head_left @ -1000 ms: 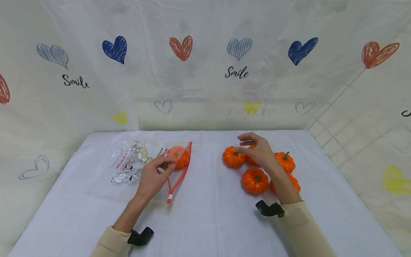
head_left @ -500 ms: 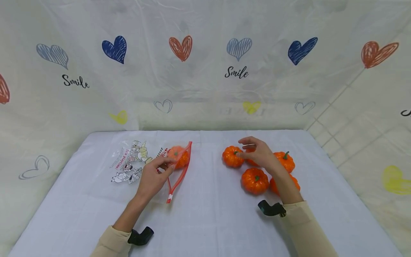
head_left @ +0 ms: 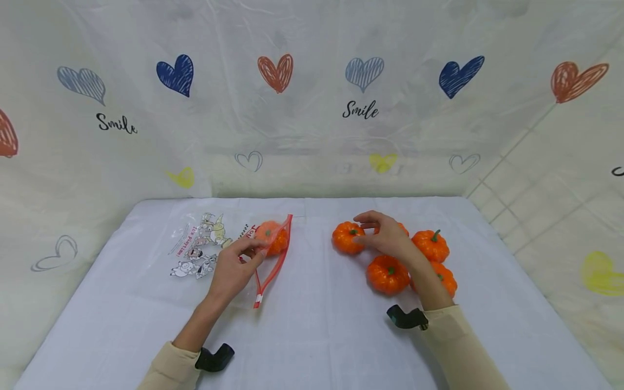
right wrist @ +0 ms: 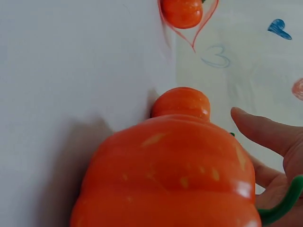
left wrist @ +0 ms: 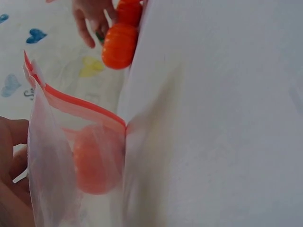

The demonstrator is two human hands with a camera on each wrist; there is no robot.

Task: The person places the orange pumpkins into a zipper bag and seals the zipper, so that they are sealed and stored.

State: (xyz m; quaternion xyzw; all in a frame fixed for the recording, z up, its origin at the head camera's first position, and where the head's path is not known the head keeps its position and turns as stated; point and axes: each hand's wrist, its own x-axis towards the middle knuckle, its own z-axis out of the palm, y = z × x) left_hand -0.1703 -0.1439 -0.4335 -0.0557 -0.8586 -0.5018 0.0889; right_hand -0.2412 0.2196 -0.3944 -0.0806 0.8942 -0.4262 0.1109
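A clear zip bag (head_left: 209,241) with a red zip edge and cartoon prints lies left of centre on the white table (head_left: 312,336). One orange pumpkin (head_left: 271,238) sits inside it, blurred behind the plastic in the left wrist view (left wrist: 94,158). My left hand (head_left: 253,248) pinches the upper lip of the bag's mouth and holds it up. My right hand (head_left: 359,230) curls over the leftmost loose pumpkin (head_left: 345,239), thumb and fingers closing near its green stem. In the right wrist view that pumpkin (right wrist: 182,101) sits beyond a big near pumpkin (right wrist: 170,175).
Several more orange pumpkins cluster under and right of my right wrist: one in front (head_left: 388,273), one at the right (head_left: 431,245), one nearer (head_left: 442,277). A plastic sheet (head_left: 312,108) printed with hearts walls the table at the back and sides.
My right hand came down and left onto the leftmost loose pumpkin, which shifted slightly left. The left hand and the bag stayed put.
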